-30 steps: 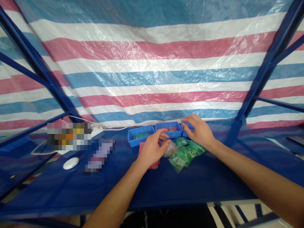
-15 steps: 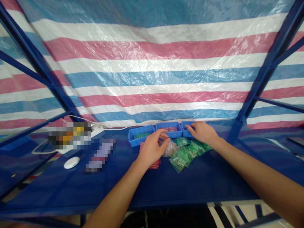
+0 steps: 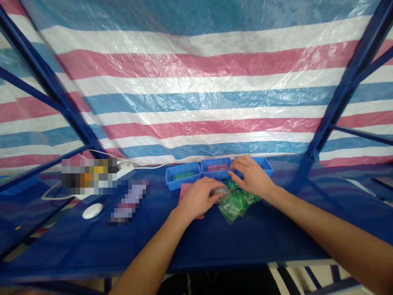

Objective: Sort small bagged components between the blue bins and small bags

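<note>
My left hand (image 3: pixel 199 198) curls over a clear plastic bag (image 3: pixel 220 191), which shows between its thumb and fingers. Beneath that hand, red bags (image 3: pixel 184 189) are partly covered. My right hand (image 3: pixel 252 177) hovers by the adjoining walls of the middle blue bin (image 3: pixel 215 175) and the right blue bin (image 3: pixel 264 164); its fingers are apart, with nothing visible in them. Green bags (image 3: pixel 233 205) lie in a pile below my right hand, beside the clear bag. Reddish pieces sit in the middle bin. The left blue bin (image 3: pixel 183 183) holds green pieces.
A white oval object (image 3: pixel 92 210) lies on the blue tabletop (image 3: pixel 245 243) at left, near a blurred purple item (image 3: pixel 130 200). Behind it are a white power strip (image 3: pixel 125 169) and cables. Blue frame posts (image 3: pixel 334 102) and a striped tarp (image 3: pixel 196 82) stand behind.
My left hand has moved down and slightly right, onto the clear bag. My right hand has shifted left from the right bin toward the middle one, uncovering more of the right bin.
</note>
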`<state>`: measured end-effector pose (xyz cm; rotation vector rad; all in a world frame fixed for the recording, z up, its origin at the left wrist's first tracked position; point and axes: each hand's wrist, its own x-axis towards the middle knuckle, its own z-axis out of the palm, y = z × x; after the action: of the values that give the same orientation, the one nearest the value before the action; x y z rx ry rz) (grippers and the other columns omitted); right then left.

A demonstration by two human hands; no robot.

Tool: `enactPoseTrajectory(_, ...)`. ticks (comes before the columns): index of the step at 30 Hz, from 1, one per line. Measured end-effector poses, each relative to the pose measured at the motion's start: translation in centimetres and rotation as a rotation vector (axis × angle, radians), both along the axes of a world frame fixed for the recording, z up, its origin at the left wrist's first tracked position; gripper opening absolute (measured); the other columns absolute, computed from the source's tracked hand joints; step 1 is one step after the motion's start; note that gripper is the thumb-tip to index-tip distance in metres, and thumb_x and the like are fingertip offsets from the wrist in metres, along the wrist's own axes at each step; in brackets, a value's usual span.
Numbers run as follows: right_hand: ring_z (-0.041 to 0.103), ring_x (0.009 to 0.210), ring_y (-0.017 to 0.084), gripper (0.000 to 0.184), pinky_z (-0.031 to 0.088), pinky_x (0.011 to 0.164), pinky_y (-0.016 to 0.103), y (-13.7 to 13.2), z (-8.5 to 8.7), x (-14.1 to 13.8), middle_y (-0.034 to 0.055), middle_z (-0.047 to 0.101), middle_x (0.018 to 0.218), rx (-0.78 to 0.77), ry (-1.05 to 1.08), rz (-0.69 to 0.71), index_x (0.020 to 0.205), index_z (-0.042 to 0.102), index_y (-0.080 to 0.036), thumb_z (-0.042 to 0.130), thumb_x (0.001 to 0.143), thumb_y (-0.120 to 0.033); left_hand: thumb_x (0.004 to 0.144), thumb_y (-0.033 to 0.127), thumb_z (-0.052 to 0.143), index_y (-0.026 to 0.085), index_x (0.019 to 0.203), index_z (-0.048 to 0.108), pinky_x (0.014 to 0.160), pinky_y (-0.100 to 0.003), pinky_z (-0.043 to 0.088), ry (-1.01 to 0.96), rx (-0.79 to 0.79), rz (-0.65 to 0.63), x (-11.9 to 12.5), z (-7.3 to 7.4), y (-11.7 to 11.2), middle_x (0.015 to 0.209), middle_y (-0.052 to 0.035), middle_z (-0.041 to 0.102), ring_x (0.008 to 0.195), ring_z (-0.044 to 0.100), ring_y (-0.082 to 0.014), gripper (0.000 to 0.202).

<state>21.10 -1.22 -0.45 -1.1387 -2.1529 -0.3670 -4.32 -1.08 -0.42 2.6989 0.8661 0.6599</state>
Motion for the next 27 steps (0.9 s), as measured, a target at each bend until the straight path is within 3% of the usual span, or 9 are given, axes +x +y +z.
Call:
enactPoseTrajectory(8, 0.061, 0.114, 0.03, 0.016, 0.048, 0.106, 0.053, -2.3, 0.5, -2.9, 0.011, 0.071, 0.112, -0.024, 0.083, 0.236, 0.112, 0.068, -0.022, 0.059, 0.099, -0.026, 0.084, 0.006, 0.063, 0.021, 0.103, 0.074, 0.096, -0.036, 0.053, -0.034, -0.029, 0.087, 0.2, 0.4, 0.1, 0.106, -0.0038, 0.077, 0.101, 0.069, -0.023, 0.026)
enactPoseTrajectory(12, 0.063, 0.114, 0.03, 0.022, 0.049, 0.107, 0.054, -2.8, 0.7, -3.3, 0.0103, 0.072, 0.113, -0.076, 0.137, 0.303, 0.119, 0.067, -0.025, 0.059, 0.099, -0.025, 0.085, 0.008, 0.061, 0.02, 0.108, 0.072, 0.097, -0.04, 0.054, -0.13, 0.018, 0.089, 0.2, 0.6, -0.1, 0.107, -0.0058, 0.076, 0.103, 0.069, -0.0244, 0.028)
enactPoseTrajectory(17, 0.065, 0.12, 0.031, 0.037, 0.052, 0.106, 0.052, -2.8, 0.2, -3.1, 0.0107, 0.071, 0.128, -0.155, 0.264, 0.319, 0.135, 0.06, -0.027, 0.059, 0.098, -0.027, 0.093, 0.013, 0.057, 0.021, 0.112, 0.069, 0.093, -0.035, 0.056, -0.339, 0.064, 0.072, 0.3, 1.9, -1.1, 0.107, -0.0067, 0.072, 0.099, 0.07, -0.0209, 0.024)
enactPoseTrajectory(21, 0.073, 0.108, 0.027, 0.032, 0.058, 0.099, 0.045, -2.5, -0.6, -3.4, 0.0066, 0.075, 0.119, -0.312, 0.47, 0.337, 0.128, 0.065, -0.028, 0.064, 0.095, -0.028, 0.097, 0.018, 0.057, 0.021, 0.113, 0.068, 0.093, -0.033, 0.057, -0.441, 0.031, 0.039, 0.6, 2.6, -1.7, 0.111, -0.0068, 0.071, 0.099, 0.071, -0.0189, 0.02)
enactPoseTrajectory(27, 0.076, 0.092, 0.024, 0.033, 0.062, 0.089, 0.041, -2.0, -1.6, -4.1, 0.0041, 0.078, 0.101, -0.493, 0.737, 0.365, 0.122, 0.066, -0.025, 0.071, 0.091, -0.033, 0.093, 0.019, 0.064, 0.022, 0.122, 0.065, 0.095, -0.034, 0.058, -0.467, -0.056, 0.061, 0.6, 2.1, -1.3, 0.113, -0.0057, 0.074, 0.1, 0.073, -0.0195, 0.029)
